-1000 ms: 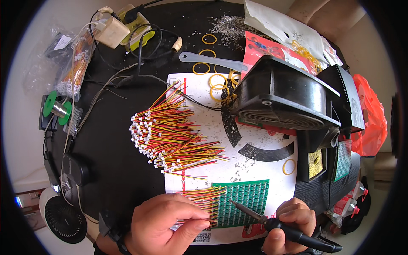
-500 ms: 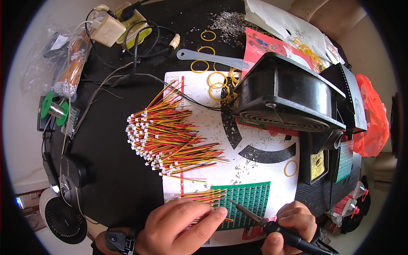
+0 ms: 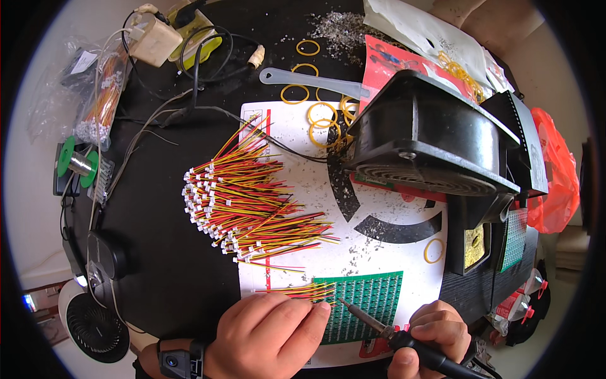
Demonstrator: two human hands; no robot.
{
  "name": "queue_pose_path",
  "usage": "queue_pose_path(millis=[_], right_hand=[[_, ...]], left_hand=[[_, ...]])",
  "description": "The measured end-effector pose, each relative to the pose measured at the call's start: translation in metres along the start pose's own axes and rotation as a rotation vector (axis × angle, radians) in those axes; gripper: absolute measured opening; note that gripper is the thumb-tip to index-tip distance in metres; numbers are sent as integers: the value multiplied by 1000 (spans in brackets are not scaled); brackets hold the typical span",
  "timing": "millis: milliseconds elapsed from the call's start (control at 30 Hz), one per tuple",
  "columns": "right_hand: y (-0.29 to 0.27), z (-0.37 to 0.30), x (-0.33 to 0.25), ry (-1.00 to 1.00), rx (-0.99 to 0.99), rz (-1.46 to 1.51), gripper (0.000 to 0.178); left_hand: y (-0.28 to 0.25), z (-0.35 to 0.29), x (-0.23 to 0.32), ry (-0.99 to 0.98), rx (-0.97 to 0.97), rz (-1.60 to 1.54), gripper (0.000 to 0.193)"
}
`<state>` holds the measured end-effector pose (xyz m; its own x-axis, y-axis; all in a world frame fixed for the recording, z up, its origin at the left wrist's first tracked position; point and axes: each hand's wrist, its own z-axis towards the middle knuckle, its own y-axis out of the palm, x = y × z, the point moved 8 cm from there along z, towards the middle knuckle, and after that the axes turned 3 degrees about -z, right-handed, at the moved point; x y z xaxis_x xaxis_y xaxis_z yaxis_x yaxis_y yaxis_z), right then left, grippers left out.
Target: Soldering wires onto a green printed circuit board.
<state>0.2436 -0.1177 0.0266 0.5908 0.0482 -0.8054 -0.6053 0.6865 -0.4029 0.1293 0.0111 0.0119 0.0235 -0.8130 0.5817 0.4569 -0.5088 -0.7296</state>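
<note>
A green circuit board [image 3: 372, 303] lies on the white sheet, with a row of red, yellow and black wires [image 3: 300, 291] along its left edge. My left hand [image 3: 271, 331] is closed at that edge, thumb and fingertips pinched on a wire; its tip is mostly hidden under them. In my right hand [image 3: 439, 331] is a soldering iron [image 3: 394, 335], gripped like a pen. Its metal tip points up and left, just over the board beside my left fingertips. Whether the tip touches a pad is too small to tell.
Behind the board lies a fanned pile of wires with white connectors [image 3: 208, 202]. A black fan [image 3: 429, 139] stands at right, near a yellow sponge [image 3: 473, 243] in its holder. Rubber bands [image 3: 324, 132] and clippings are scattered about. A solder spool [image 3: 79, 165] stands left.
My left fingertips have drawn slightly left and up, closing together by the board's edge. The soldering iron's tip has shifted slightly left, still over the board. The whole view has shifted a little.
</note>
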Motion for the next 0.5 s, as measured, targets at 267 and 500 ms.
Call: queue_pose_path(millis=[267,500], right_hand=[[2,0,2,-11,-19,-4,25],[3,0,1,13,-18,-15,26]], left_hand=[[2,0,-7,-60,-20,-88,16],[6,1,-10,-95,-42,-108,15]])
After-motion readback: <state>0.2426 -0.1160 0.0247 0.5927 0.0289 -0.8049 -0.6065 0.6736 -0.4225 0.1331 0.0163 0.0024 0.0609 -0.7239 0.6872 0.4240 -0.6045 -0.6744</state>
